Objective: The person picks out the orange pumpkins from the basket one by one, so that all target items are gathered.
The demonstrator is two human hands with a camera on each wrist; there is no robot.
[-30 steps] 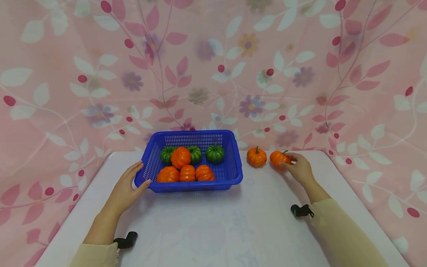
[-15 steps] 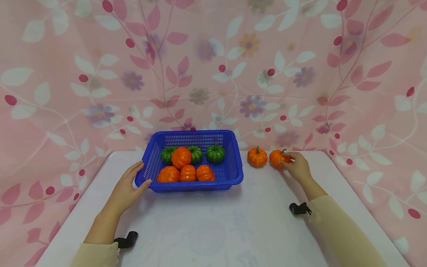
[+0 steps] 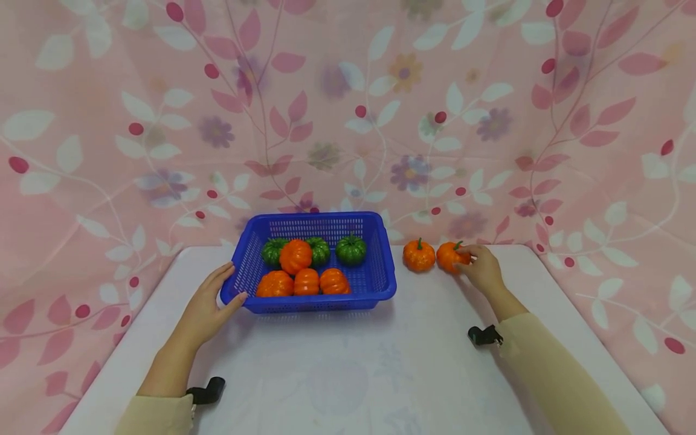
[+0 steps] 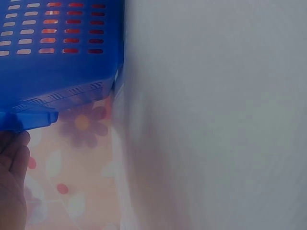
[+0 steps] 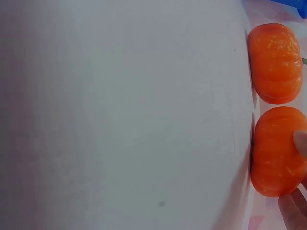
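A blue plastic basket [image 3: 385, 260] stands on the table, with small orange pumpkins [image 3: 296, 257] and green pumpkins [image 3: 350, 250] inside. My left hand [image 3: 203, 311] touches its left front corner, thumb at the front and the other fingers along the side, all fairly straight. To the right of the basket, one orange pumpkin [image 3: 418, 255] with a green stem sits upright. Just beside it, my right hand [image 3: 482, 270] holds a second orange pumpkin [image 3: 449, 258] between thumb and fingers. This held pumpkin [image 5: 276, 155] appears low against the tabletop in the right wrist view.
A white cloth covers the table [image 3: 337, 374]. Behind it hangs a pink floral curtain [image 3: 348, 121], close to the back of the basket and the pumpkins. Black wrist cameras [image 3: 208, 391] sit at both cuffs.
My right hand has shifted slightly left with the held pumpkin, narrowing the gap to the other loose pumpkin. The left hand and basket stay in place.
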